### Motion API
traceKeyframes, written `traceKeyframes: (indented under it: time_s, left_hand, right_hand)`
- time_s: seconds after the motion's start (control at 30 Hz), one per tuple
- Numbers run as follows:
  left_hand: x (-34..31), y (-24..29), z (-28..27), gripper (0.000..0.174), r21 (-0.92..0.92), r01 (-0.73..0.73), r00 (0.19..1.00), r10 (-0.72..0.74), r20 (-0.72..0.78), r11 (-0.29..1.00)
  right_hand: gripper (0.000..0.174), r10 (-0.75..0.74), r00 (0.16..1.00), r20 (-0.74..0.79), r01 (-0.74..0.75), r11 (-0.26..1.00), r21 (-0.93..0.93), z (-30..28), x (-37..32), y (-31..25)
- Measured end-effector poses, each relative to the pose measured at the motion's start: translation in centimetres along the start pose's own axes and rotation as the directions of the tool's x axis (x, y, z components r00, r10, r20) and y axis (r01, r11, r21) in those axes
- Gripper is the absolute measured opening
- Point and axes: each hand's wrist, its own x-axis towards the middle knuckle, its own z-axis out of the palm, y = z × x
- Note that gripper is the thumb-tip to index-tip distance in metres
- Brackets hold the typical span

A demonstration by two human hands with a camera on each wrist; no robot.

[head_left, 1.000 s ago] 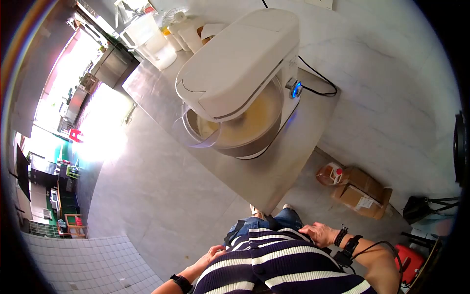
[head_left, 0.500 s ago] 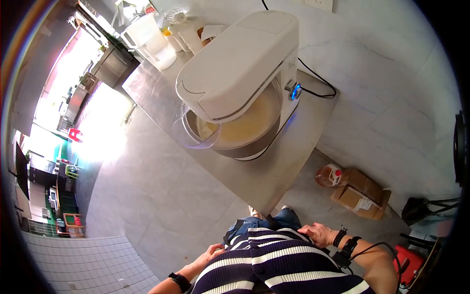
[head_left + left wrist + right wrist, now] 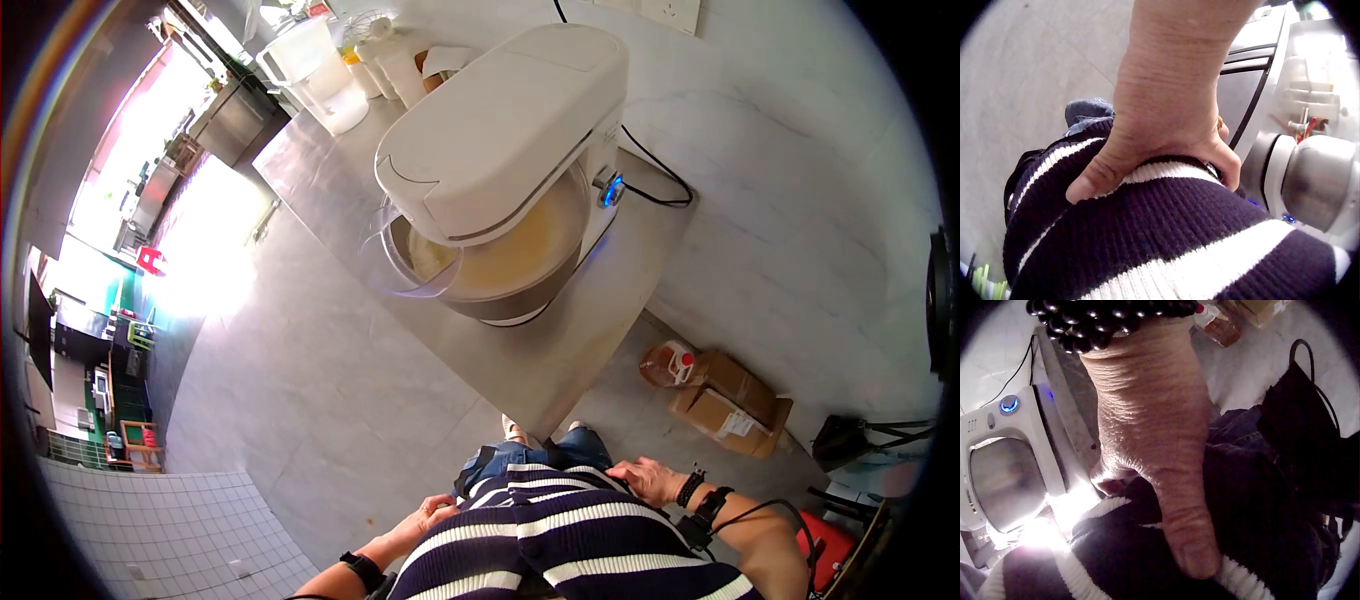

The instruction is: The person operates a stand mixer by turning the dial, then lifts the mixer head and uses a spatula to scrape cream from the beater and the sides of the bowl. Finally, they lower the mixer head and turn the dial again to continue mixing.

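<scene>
Left hand: laid on the left side of the waist, thumb spread away from the fingers, relaxed and gripping nothing
Right hand: laid the same way on the right side of the waist, thumb lying along the knit, fingers tucked toward the front, relaxed and holding nothing
Striped sweater: dark with white bands, worn on the torso at the bottom of the head view, touched by both hands at the hips
Bead bracelet: black beads round the right wrist, just above the hand
Jeans: blue denim showing just below the sweater hem, between the two hands
Bench: stainless steel top, its near corner pointing at the person, apart from both hands
Stand mixer: white, standing on the bench, head lowered over the bowl, well apart from the hands
Mixing bowl: steel, seated under the mixer head, with pale batter inside
Splash guard: clear plastic, around the bowl rim on the side away from the wall
Dial: lit blue, on the mixer's side facing the wall
Cable: black, looping on the bench beside the dial
Jug: clear plastic, at the far end of the bench
Oil bottle: red cap, on the floor by the wall, touching the cardboard boxes
</scene>
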Motion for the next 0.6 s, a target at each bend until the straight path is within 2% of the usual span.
traceKeyframes:
  time_s: [0.07,0.37,0.47,0.5,0.57,0.6]
  left_hand:
    - [0.1,0.6,-0.1,0.047,-0.024,0.004,1.000,-0.004,-0.008,1.000]
    - [0.0,0.6,0.2,0.043,0.028,-0.012,1.000,0.012,-0.023,1.000]
    - [0.1,0.0,-0.1,0.042,0.114,-0.081,0.997,0.081,-0.003,0.990]
    - [-0.1,-0.5,0.1,0.042,0.116,-0.069,0.997,0.071,-0.014,0.991]
    - [0.0,-1.7,0.3,0.043,0.190,-0.084,0.996,0.087,-0.011,0.978]
    - [0.2,-2.2,0.3,0.044,0.259,-0.109,0.994,0.113,0.000,0.960]
  right_hand:
    - [0.108,0.043,0.997,0.068,-0.044,0.999,0.019,0.5,-0.1,0.6]
    - [0.105,0.040,0.994,0.103,-0.039,0.999,-0.010,0.3,0.0,0.7]
    - [0.099,0.074,0.990,0.121,-0.075,0.997,0.004,-0.3,0.1,0.3]
    - [0.092,0.140,0.972,0.190,-0.171,0.972,0.158,-1.0,0.3,0.0]
    - [0.079,0.235,0.910,0.343,-0.374,0.821,0.431,-4.2,1.4,0.2]
    - [0.051,0.257,0.904,0.342,-0.392,0.817,0.423,-6.3,1.9,1.9]
